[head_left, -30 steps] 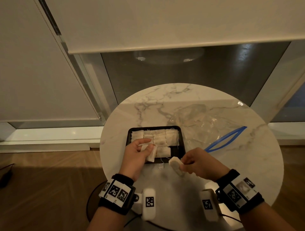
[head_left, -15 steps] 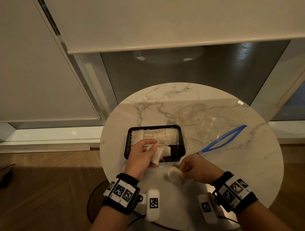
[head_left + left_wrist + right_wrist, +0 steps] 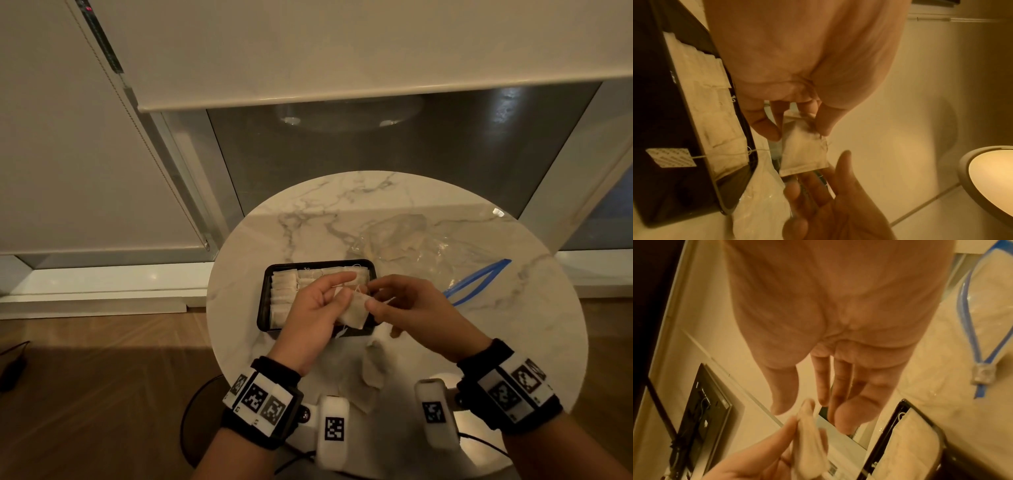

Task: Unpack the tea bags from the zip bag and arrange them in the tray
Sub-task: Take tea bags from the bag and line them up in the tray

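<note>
A black tray [image 3: 263,310] on the round marble table holds several white tea bags [image 3: 286,291] laid in rows. My left hand [image 3: 346,291] hovers over the tray's front right corner and pinches one tea bag [image 3: 352,311] between thumb and fingers, as the left wrist view shows [image 3: 803,154]. My right hand [image 3: 371,299] is right beside that bag with fingers loosely extended; nothing shows in its grasp. Another tea bag [image 3: 371,363] lies on the table in front of the tray. The clear zip bag [image 3: 411,240] with its blue zipper [image 3: 476,281] lies behind and to the right.
The table's [image 3: 513,325] edge curves close on all sides, with wooden floor [image 3: 102,377] below at the left. A window with a lowered blind [image 3: 308,51] rises behind the table. Bare marble shows left of the tray and at the far right.
My right hand has set its tea bag down on the table in front of the tray and moved up to the left hand. The left hand has lifted its bag slightly rightward.
</note>
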A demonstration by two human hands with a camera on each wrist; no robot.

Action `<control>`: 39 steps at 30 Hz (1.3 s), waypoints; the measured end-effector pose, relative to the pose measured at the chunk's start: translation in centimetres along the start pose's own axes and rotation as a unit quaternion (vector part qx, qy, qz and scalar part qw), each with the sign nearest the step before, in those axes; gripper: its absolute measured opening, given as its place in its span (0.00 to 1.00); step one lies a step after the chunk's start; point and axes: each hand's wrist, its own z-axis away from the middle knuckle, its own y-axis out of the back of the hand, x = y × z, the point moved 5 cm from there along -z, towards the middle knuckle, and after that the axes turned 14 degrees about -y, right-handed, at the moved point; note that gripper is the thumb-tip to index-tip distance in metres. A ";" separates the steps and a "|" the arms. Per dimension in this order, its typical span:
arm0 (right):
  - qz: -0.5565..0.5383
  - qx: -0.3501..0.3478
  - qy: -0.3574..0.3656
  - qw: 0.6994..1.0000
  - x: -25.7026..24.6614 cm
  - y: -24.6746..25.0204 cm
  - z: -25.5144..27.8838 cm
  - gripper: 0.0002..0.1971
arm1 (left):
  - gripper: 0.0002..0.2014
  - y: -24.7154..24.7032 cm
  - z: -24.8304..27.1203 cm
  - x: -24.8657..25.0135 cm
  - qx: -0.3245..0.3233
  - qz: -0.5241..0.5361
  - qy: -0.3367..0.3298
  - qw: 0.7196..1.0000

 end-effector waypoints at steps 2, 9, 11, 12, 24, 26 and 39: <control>-0.032 -0.004 0.029 0.999 -0.5 -0.4 0.2 0.13 | 0.14 -0.8 -0.2 0.2 -0.015 -0.012 -0.018 1.000; 0.000 0.069 0.040 0.997 0.2 0.4 -0.5 0.09 | 0.16 -0.4 0.1 -0.6 0.006 -0.041 -0.025 0.999; 0.011 0.098 0.039 0.994 0.2 1.0 -0.6 0.06 | 0.14 0.1 0.1 -0.7 0.014 -0.071 -0.024 0.997; 0.018 0.117 0.038 0.992 0.1 1.3 -0.7 0.05 | 0.13 0.3 0.0 -0.7 0.017 -0.092 -0.025 0.995; 0.246 0.148 -0.036 0.957 0.0 2.4 -6.1 0.05 | 0.07 2.6 -0.1 -4.3 -0.017 -0.471 0.011 0.882; 0.310 0.147 -0.026 0.939 -0.4 1.8 -7.6 0.07 | 0.08 2.5 -0.2 -4.6 -0.033 -0.468 0.021 0.883; 0.495 0.101 -0.098 0.857 0.2 -0.4 -13.0 0.06 | 0.05 3.2 -0.5 -5.6 -0.043 -0.430 0.019 0.902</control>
